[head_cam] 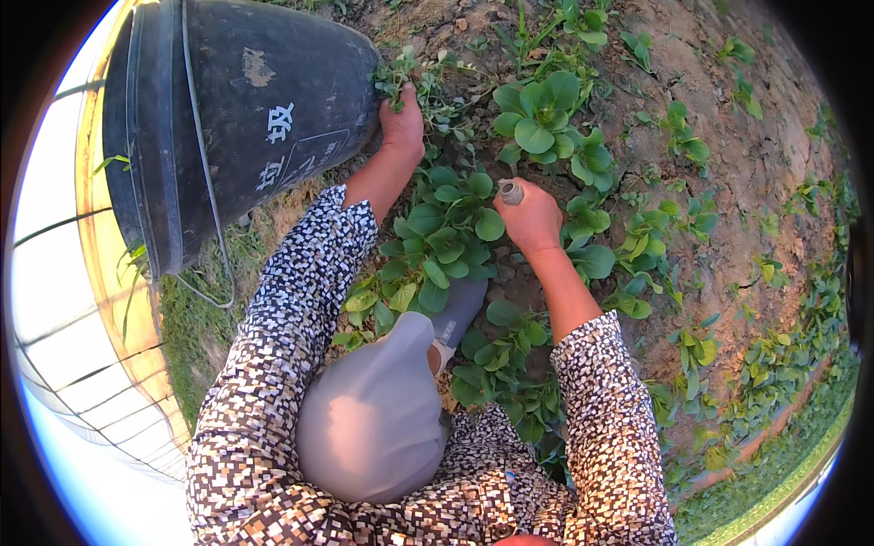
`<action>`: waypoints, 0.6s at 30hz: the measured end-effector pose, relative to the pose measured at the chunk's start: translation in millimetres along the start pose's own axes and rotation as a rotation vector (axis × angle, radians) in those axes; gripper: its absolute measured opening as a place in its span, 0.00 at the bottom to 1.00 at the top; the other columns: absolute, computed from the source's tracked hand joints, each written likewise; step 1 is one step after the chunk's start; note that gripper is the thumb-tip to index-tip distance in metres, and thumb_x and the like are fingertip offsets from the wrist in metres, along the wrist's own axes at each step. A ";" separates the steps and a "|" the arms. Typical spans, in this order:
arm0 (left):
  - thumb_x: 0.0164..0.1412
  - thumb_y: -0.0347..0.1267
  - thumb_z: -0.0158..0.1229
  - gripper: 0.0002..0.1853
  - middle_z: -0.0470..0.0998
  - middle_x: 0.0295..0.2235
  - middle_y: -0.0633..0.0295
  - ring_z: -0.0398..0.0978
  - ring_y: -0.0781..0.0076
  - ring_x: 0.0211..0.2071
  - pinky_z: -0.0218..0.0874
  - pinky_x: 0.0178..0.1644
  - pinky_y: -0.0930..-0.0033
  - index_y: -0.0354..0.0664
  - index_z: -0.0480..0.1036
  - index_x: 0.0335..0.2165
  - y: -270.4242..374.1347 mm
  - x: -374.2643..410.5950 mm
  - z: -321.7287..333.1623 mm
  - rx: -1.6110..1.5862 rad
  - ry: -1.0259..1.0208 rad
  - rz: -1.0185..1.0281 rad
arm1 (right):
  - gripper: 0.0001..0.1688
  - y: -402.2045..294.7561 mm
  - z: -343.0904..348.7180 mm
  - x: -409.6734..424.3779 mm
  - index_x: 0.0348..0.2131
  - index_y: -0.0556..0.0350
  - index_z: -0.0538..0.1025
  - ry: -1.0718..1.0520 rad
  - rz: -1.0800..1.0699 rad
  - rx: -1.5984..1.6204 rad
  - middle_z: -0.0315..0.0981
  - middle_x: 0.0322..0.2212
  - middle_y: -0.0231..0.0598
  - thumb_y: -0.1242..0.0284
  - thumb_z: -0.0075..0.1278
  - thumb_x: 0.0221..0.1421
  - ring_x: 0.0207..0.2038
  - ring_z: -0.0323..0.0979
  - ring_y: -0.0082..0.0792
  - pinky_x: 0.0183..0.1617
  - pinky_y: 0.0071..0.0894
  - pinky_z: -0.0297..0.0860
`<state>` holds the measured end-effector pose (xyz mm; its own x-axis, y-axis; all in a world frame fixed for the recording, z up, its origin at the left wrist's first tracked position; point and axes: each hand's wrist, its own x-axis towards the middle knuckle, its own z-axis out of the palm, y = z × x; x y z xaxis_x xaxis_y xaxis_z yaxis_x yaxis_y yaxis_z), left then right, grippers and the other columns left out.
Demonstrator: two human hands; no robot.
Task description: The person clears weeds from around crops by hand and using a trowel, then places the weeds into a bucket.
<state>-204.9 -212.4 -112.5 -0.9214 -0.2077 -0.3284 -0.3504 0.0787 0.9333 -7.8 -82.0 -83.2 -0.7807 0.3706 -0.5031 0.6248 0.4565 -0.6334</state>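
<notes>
My left hand (403,126) holds a bunch of small-leaved weeds (397,76) beside the base of a black plastic bucket (287,89). Round the wooden handle (510,192) of a hand tool my right hand (536,217) is closed. The handle's end points up at me, and the tool's head is mostly hidden below, by the soil. Between my hands grows a clump of broad-leaved green seedlings (444,232). Another leafy plant (539,119) stands just beyond my right hand.
The bucket lies tipped on its side, with its wire handle (198,136) hanging down and white writing on its wall. Cracked soil (724,157) with scattered seedlings stretches to the right. My grey-covered knee (369,409) and shoe (464,307) are among the plants. Grid-lined sheeting (75,327) rises at left.
</notes>
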 end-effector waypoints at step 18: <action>0.53 0.34 0.61 0.14 0.79 0.38 0.48 0.78 0.50 0.41 0.68 0.44 0.52 0.40 0.72 0.38 8.9 5.4 26.5 1.180 -0.588 0.496 | 0.13 28.7 -2.2 -25.7 0.31 0.54 0.79 -0.022 0.041 0.200 0.77 0.24 0.42 0.64 0.57 0.48 0.28 0.76 0.41 0.36 0.35 0.70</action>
<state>-217.5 -187.0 -109.8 -0.8206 0.4914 -0.2916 0.3647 0.8433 0.3949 30.3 -76.6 -87.2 -0.7563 0.3663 -0.5421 0.6440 0.2706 -0.7156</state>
